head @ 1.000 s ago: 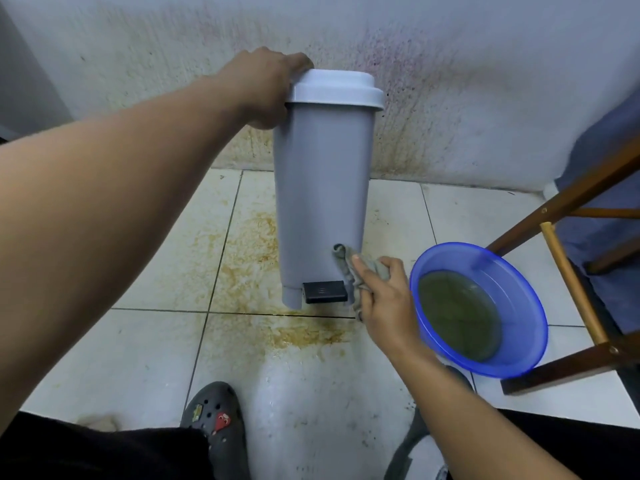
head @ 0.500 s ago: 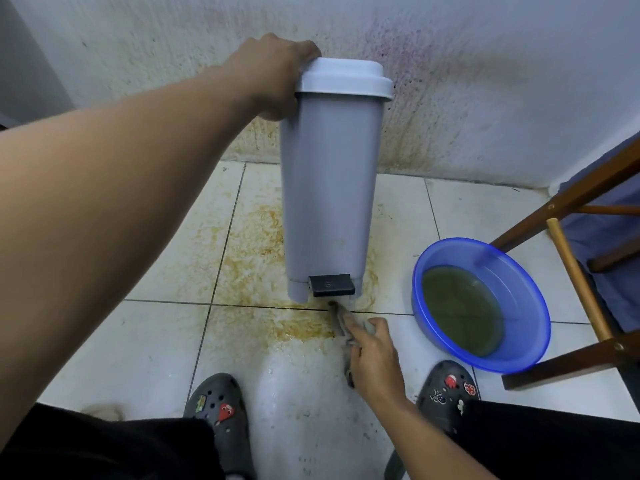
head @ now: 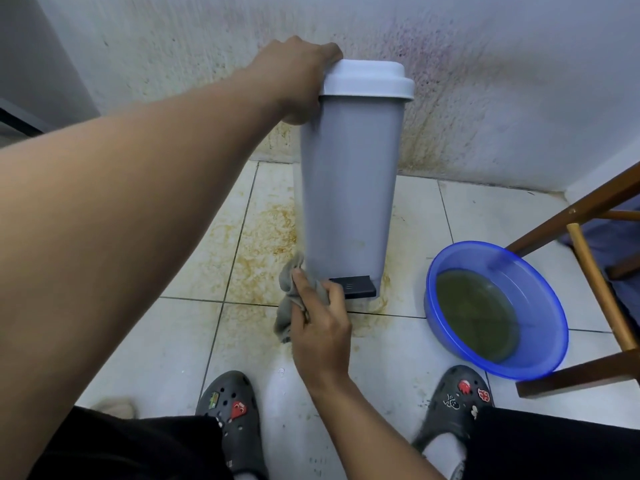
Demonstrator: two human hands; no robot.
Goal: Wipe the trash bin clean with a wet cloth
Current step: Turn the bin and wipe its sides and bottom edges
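A tall grey trash bin (head: pixel 349 188) with a pale lid (head: pixel 367 79) stands on a stained tile floor (head: pixel 194 341), its back close to a blotched white wall (head: pixel 485 81) that closes off the far side. To the right of the bin, a blue basin (head: pixel 554 327) of murky green water sits apart from it, hemmed in by the wooden legs of a chair (head: pixel 595 271) at the frame's right edge. Left of the bin the tiles lie open, marked by a brown, grainy stain. The left hand (head: pixel 298 77) is clamped over the lid's left rim, fingers curled across the top. The right hand (head: pixel 318 320) pinches a bunched grey cloth (head: pixel 289 299) against the bin's lower left corner, just beside the black foot pedal (head: pixel 356 287). The bin's front looks smooth and matte. Two dark clogs (head: pixel 232 417) with bright charms stand in front of the bin, one either side of the right forearm.
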